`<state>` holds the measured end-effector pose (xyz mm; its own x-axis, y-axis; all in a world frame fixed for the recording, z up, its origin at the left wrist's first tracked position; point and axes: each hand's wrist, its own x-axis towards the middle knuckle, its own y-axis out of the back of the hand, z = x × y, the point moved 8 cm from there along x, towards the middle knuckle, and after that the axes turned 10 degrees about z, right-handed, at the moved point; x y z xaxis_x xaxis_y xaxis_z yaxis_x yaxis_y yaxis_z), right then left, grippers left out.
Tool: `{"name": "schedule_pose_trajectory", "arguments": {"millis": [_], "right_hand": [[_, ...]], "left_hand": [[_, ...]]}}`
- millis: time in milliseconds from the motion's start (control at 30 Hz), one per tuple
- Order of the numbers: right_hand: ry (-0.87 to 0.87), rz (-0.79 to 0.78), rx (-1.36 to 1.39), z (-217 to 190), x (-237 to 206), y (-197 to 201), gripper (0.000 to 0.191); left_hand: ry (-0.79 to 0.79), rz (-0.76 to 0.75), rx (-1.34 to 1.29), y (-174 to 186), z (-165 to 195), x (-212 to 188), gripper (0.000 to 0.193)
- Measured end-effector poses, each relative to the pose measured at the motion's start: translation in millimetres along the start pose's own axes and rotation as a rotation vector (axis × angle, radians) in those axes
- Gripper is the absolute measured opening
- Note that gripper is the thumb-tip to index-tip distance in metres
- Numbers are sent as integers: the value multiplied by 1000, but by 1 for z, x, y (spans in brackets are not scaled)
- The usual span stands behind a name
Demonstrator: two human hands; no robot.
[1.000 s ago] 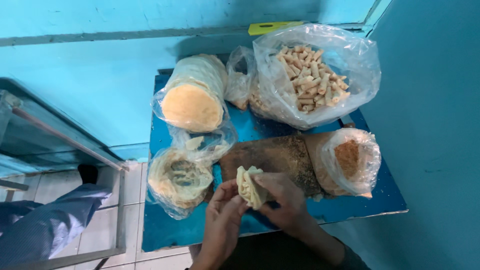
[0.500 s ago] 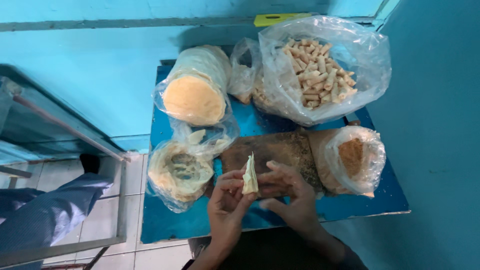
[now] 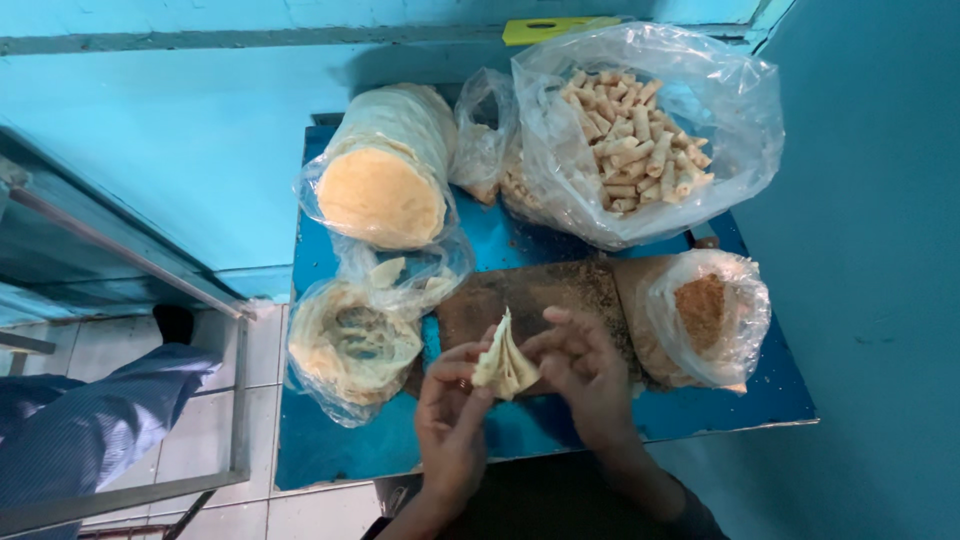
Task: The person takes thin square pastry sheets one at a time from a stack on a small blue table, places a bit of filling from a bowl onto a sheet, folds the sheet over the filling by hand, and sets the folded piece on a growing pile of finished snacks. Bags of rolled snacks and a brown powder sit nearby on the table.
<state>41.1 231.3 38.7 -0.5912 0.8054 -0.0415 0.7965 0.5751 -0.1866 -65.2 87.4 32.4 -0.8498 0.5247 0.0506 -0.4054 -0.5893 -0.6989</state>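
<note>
A thin pale dough wrapper (image 3: 504, 362), folded into a cone, stands upright between both hands over the blue table (image 3: 540, 425). My left hand (image 3: 452, 410) pinches its lower left side. My right hand (image 3: 583, 372) holds its right edge with the fingertips. Beneath the hands lies a brown wooden board (image 3: 545, 292). A clear bag of brown crumbly filling (image 3: 706, 315) sits just right of my right hand.
A bag with a stack of round wrappers (image 3: 383, 180) leans at the back left. In front of it sits an open bag of loose wrappers (image 3: 352, 345). A large bag of rolled pieces (image 3: 635, 135) fills the back right. Another person's blue sleeve (image 3: 90, 425) is at lower left.
The wrapper went from lying open in my hands to being folded into an upright cone, and both hands shifted slightly while pinching it.
</note>
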Motion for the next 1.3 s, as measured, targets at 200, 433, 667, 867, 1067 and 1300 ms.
{"name": "schedule_pose_trajectory", "arguments": {"millis": [200, 433, 667, 867, 1067, 1300], "right_hand": [[67, -4, -72, 4, -6, -8, 65], [37, -3, -115, 7, -5, 4, 67], [511, -85, -388, -21, -30, -16, 65], [-17, -1, 38, 20, 4, 15, 59], [40, 82, -158, 14, -5, 17, 52], [99, 89, -95, 7, -5, 24, 48]], "left_hand": [[70, 28, -73, 3, -6, -1, 20], [295, 161, -249, 21, -28, -5, 31], [42, 28, 46, 8, -20, -4, 45], [350, 270, -100, 26, -36, 1, 35], [158, 96, 60, -1, -6, 1, 67], [246, 142, 208, 3, -8, 0, 52]]}}
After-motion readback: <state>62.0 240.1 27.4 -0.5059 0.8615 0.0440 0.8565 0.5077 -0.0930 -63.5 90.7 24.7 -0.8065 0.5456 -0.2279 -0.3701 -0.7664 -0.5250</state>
